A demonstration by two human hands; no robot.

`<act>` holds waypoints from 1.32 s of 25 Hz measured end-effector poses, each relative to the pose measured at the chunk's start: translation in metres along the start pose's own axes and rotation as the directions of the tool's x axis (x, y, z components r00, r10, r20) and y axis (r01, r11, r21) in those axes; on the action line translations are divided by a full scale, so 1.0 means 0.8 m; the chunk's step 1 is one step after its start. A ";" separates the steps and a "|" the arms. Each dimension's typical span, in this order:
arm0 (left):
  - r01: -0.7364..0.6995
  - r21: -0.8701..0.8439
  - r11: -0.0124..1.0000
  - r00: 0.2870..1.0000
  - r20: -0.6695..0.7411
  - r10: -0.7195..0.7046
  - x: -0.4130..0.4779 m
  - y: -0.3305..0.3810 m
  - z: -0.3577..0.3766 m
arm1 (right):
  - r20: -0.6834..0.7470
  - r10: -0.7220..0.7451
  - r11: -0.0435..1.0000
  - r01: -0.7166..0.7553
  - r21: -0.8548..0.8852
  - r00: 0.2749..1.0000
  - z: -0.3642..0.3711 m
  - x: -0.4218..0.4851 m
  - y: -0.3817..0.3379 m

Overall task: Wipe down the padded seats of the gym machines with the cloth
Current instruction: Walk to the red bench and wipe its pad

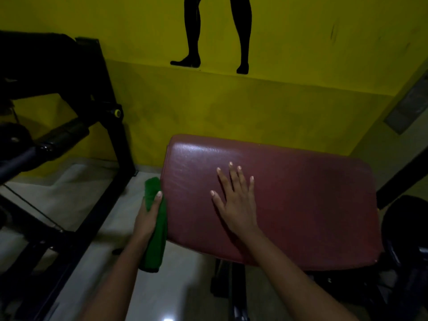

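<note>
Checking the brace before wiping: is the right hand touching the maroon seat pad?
Touching. The head view shows the right hand lying flat, fingers spread, on top of the seat pad.

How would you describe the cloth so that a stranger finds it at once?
Start at the large maroon padded seat before the yellow wall. At its left edge, the left hand grips the cloth. It is the only green thing, beside black machine frames.

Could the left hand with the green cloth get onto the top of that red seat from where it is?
Probably yes. The left hand grips the cloth at the left edge of the seat, with nothing between them. Only the right hand, lying flat on the seat, covers part of the top.
</note>
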State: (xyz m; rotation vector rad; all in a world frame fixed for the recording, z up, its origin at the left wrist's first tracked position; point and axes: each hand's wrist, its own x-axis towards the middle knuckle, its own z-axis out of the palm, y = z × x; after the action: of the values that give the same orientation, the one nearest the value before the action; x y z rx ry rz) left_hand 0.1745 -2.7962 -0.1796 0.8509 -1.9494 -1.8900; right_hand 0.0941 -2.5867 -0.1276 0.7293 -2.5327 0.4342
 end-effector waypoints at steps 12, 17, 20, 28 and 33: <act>-0.106 0.026 0.994 0.951 0.296 0.094 0.137 0.137 0.029 | -0.085 0.105 0.968 -0.121 -0.218 0.991 0.030 0.012 -0.024; -0.164 -0.001 0.986 0.961 0.226 0.160 0.102 0.101 0.024 | -0.071 0.118 0.970 -0.131 -0.204 0.990 0.024 0.011 -0.027; -0.200 0.042 0.979 0.971 0.145 0.192 0.072 0.083 0.020 | 0.002 0.148 0.972 -0.145 -0.182 0.989 0.020 0.014 -0.027; -0.123 0.200 0.972 0.985 0.141 0.096 -0.023 0.047 -0.021 | 0.107 0.229 0.936 -0.249 0.249 0.968 -0.027 -0.027 -0.079; 0.057 -0.003 0.998 0.994 0.091 -0.057 -0.089 0.051 -0.063 | 0.150 0.257 0.751 -0.295 0.591 0.955 -0.045 -0.089 -0.152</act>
State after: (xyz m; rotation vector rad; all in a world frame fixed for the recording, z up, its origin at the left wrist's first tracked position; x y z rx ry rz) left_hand 0.2509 -2.7958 -0.1219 0.8410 -1.9914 -1.9989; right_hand 0.2283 -2.6408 -0.1136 0.5728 -2.5619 1.4032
